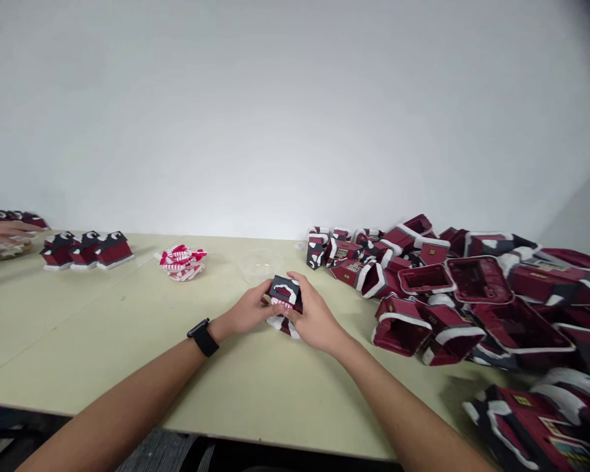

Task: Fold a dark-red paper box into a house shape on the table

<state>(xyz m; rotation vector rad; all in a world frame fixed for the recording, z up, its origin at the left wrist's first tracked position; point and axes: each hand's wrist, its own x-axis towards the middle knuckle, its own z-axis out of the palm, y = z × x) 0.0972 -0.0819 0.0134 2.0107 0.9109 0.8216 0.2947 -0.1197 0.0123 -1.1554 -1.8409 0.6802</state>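
Between both hands, low over the middle of the table, is a miniature house [286, 288] with a dark roof, dark red walls and white snow-like trim. My left hand [250, 311] grips its left side, fingers behind and thumb in front. From the right, my right hand [313, 316] wraps round the same house, its thumb near the other thumb. Under the roof edge, by the thumbs, shows a small red-and-white striped piece [281, 304]; the fingers partly cover it. Just behind the hands lies a shallow transparent dish [259, 263] with a few tiny bits in it.
Red-and-white striped pieces [181, 262] are heaped left of the dish. Several finished-looking houses [114, 250] stand in a row farther left. At the far left edge, a co-worker's hand [7, 229] hovers over a bowl [10, 250]. A large pile of houses [427, 278] covers the right side.
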